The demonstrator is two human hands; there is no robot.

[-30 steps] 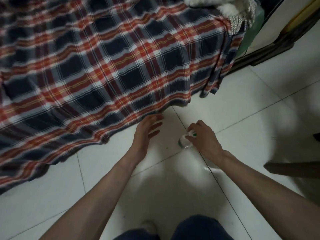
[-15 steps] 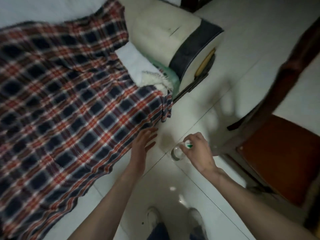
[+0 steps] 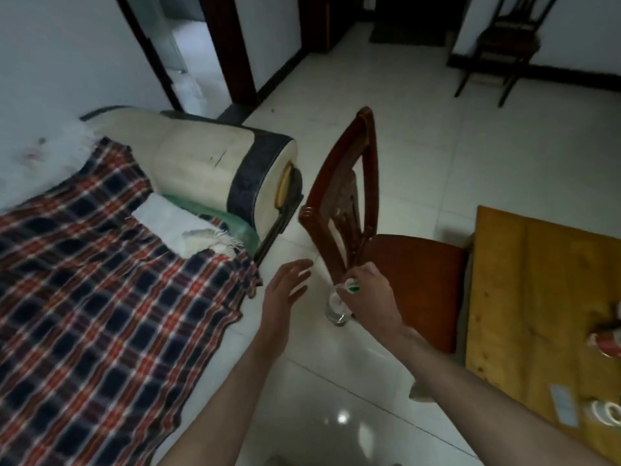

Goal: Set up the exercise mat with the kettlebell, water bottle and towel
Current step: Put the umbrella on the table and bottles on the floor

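My right hand (image 3: pixel 369 299) grips a clear water bottle (image 3: pixel 336 309) by its green-and-white cap end, the bottle hanging upright above the white tiled floor. My left hand (image 3: pixel 285 290) floats open to the left of the bottle, fingers straight, touching nothing. A plaid red, navy and white blanket (image 3: pixel 100 297) lies spread at the left. A folded white towel (image 3: pixel 178 228) with a fringed edge rests on the blanket's far corner. No kettlebell is in view.
A cream and black sofa arm (image 3: pixel 218 169) stands behind the towel. A red-brown wooden chair (image 3: pixel 386 257) stands just behind my right hand. A yellow wooden table (image 3: pixel 544 314) with small items is at the right. A doorway and another chair lie farther back.
My view has swung up and to the right, bringing the chair, table and doorway into sight. My right hand has lifted the bottle off the floor. My left hand stays open beside it.
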